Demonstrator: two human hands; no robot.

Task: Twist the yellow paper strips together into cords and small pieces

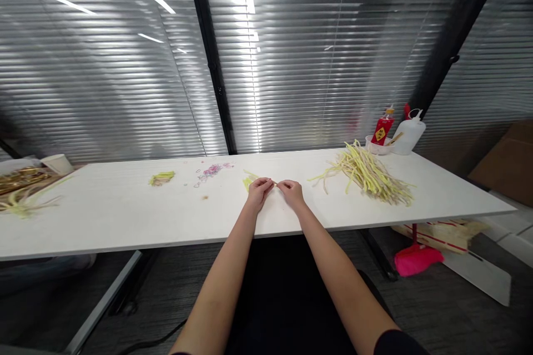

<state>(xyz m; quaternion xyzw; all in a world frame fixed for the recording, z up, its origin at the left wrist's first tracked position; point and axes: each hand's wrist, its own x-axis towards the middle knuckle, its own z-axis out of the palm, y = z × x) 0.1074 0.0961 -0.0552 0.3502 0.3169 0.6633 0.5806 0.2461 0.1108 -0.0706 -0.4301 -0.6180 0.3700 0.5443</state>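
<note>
My left hand (259,189) and my right hand (291,192) meet over the middle of the white table (125,216), fingers pinched together. Between the fingertips runs a small pale strip (275,183), held at both ends. Just left of my left hand lie a few yellow-green strips (249,179). A large heap of yellow and beige strips (368,173) lies to the right, apart from my hands.
A small yellow-green bundle (161,178) and scattered pink bits (211,171) lie left of centre. At the back right stand a red bottle (382,128), a white squeeze bottle (408,133) and a small bowl (377,147). A paper cup (58,163) and more strips sit far left. A pink broom head (417,260) lies on the floor.
</note>
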